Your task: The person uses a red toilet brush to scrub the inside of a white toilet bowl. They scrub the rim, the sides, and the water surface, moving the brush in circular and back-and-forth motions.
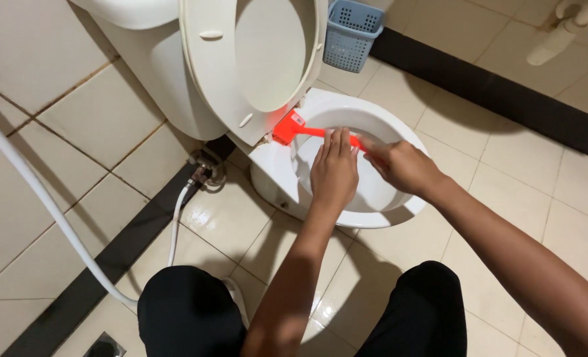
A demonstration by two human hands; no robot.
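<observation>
Pale floor tiles surround a white toilet bowl whose seat is tipped up, leaving the rim bare. The right hand is closed around the handle of an orange brush, its head at the bowl's back edge by the hinge, while the left hand lies flat with fingers straight over the handle, gripping nothing, seemingly to press it down.

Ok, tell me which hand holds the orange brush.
The right hand grips the orange brush by its handle; the left hand lies flat, fingers straight, over the toilet bowl.

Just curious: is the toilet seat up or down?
Up. The toilet seat stands raised against the tank, leaving the bowl rim bare.
</observation>
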